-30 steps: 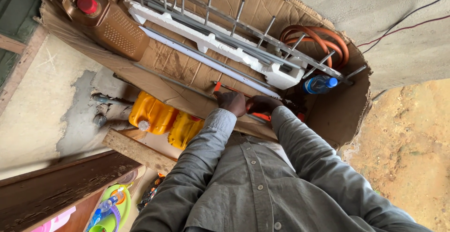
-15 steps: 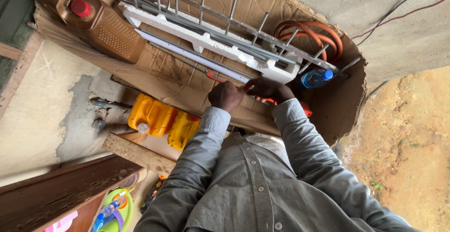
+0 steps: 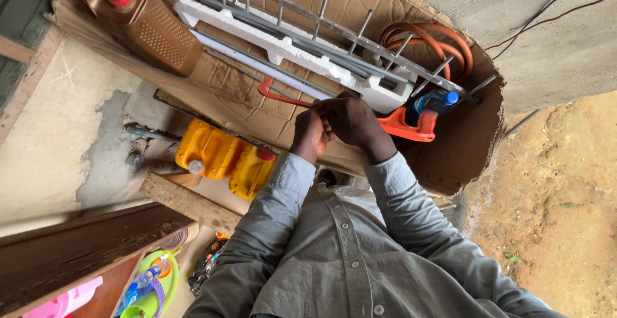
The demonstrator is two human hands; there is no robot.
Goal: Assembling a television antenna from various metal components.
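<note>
Orange hacksaw (image 3: 402,125), left hand (image 3: 310,133) and right hand (image 3: 352,120) grips both clamped on its frame, over cardboard sheet (image 3: 244,93)

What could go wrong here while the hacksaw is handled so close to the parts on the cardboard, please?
1. Both hands, left hand and right hand, bunch around the orange hacksaw frame; a slip could perhaps nick a finger.
2. The saw's handle end sits right by the blue bottle and could knock it.
3. The metal rods jut out just beyond the knuckles, so a jerk might hit them.
</note>
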